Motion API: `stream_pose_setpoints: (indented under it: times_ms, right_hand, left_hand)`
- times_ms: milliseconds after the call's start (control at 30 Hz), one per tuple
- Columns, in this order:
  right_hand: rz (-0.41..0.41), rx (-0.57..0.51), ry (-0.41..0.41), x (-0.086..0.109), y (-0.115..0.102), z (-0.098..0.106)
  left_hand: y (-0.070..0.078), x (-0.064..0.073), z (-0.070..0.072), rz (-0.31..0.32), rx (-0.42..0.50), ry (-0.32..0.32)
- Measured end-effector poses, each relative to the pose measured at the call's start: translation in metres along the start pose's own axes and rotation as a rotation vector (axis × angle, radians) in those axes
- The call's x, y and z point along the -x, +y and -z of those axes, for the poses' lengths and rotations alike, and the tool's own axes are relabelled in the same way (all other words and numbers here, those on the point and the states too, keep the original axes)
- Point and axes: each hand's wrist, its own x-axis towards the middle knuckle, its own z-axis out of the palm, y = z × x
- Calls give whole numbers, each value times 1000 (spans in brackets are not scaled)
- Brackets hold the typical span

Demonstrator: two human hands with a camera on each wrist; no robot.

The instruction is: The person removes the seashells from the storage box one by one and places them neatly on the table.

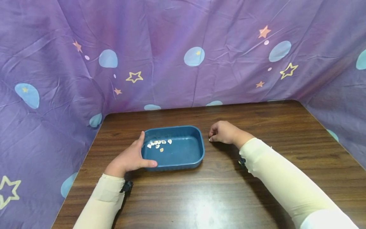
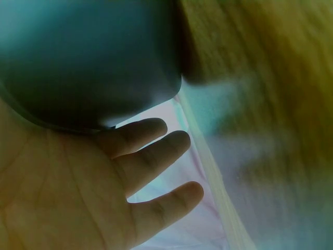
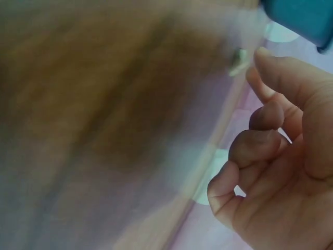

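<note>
In the head view, a blue rectangular tray (image 1: 183,163) stands on the table. Several small whitish shells (image 1: 163,142) lie inside it, mostly toward its left. My left hand (image 1: 132,159) spans the tray's left end, thumb over the front rim and the other fingers fairly straight along the outside. The left wrist view has the palm against the tray's wall (image 2: 88,57). To the tray's right, my right hand (image 1: 224,132) is low over the table, thumb and index finger pinching a small pale shell (image 3: 239,62). Its other fingers are curled in; the shell is blurred.
The brown wood-grain table (image 1: 183,197) carries a bright glare near its front. A purple curtain (image 1: 171,41) with stars and blue ovals hangs behind and on both sides. A tiny white speck (image 1: 271,147) shows beside the right sleeve.
</note>
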Motion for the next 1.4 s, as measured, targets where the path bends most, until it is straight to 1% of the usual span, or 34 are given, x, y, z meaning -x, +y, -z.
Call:
stream_pose_setpoints:
  times_ms: [133,233,300,367,567,633,767,1033,1167,1300,1400]
  right_hand:
    - [-1,-114,77,-2,-9,10]
    - [13,-193,149,-5,-20,15]
    - [28,-237,182,-7,-29,17]
    - [41,-272,198,-9,-38,16]
    - [85,-354,200,-15,-65,10]
    - [103,-361,203,-18,-73,8]
    - [137,-336,196,-24,-87,1]
    - [176,-300,140,-35,-110,-14]
    - [184,-299,121,-41,-116,-21]
    - [177,-302,110,-45,-119,-27]
    - [170,-293,95,-47,-121,-31]
  left_hand:
    - [2,2,1,9,1,0]
    - [2,2,1,15,-5,1]
    - [2,2,1,15,-6,1]
    - [2,1,0,15,-8,3]
    - [2,1,0,8,-14,5]
    - [2,1,0,8,-16,5]
    - [2,1,0,13,-23,7]
    - [1,0,1,20,-31,0]
    - [1,1,1,22,-37,-4]
    - [1,1,1,29,-37,-8]
    - [1,1,1,24,-39,-6]
